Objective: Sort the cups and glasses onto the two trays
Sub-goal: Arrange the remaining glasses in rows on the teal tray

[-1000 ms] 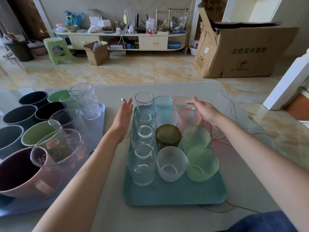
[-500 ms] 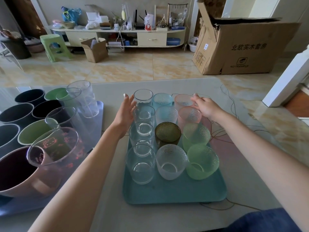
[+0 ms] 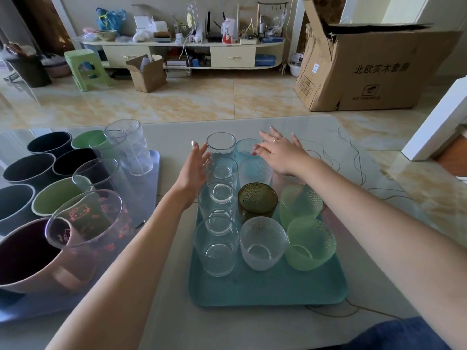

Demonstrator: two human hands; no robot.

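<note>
A teal tray (image 3: 265, 286) in front of me holds several glasses: a left column of clear ones (image 3: 216, 246), textured blue ones (image 3: 254, 170) at the back, an olive glass (image 3: 257, 199), a frosted one (image 3: 261, 242) and green ones (image 3: 309, 242). My left hand (image 3: 193, 170) is flat, fingers apart, against the left side of the clear glasses. Over the back right glasses lies my right hand (image 3: 280, 152), fingers spread, hiding the pink glasses. A pale blue tray (image 3: 149, 188) on the left carries dark, green and pink cups (image 3: 27, 170) and clear plastic tumblers (image 3: 131, 147).
The table's far edge (image 3: 227, 120) runs just behind the teal tray. A thin cord (image 3: 353, 157) snakes over the table to the right. Beyond lie a tiled floor, a big cardboard box (image 3: 374, 69), a low cabinet and a green stool.
Both hands have closed in on the back rows of glasses. My right hand slid left over the pink and blue ones. My left hand now touches the clear column.
</note>
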